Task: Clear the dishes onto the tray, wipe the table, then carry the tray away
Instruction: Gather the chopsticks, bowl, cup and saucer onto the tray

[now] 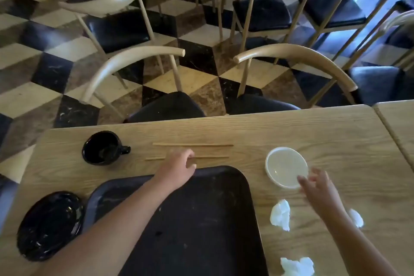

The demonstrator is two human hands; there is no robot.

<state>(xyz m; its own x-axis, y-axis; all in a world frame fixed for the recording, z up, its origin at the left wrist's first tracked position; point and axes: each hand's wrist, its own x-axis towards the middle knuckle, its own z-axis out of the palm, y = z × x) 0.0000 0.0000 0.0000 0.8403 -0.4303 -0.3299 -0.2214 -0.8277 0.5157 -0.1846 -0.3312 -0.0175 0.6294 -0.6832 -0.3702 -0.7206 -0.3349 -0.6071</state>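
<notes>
A dining room with checkered floor and chairs is shown beyond a wooden bench. An empty tray lies near; plate and cup to its left, saucer and tissues to its right. Chopsticks lie crosswise beyond the tray. The left hand, fingers curled, is seen touching the nearer stick; a grip cannot be confirmed. The right hand, spread, reaches the saucer's rim.

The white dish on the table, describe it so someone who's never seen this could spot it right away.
Start at the big black tray on the wooden table. Just past its far right corner sits a small round white dish, empty, with the right hand at its near edge. It is the only white crockery; the cup and plate are black.
</notes>
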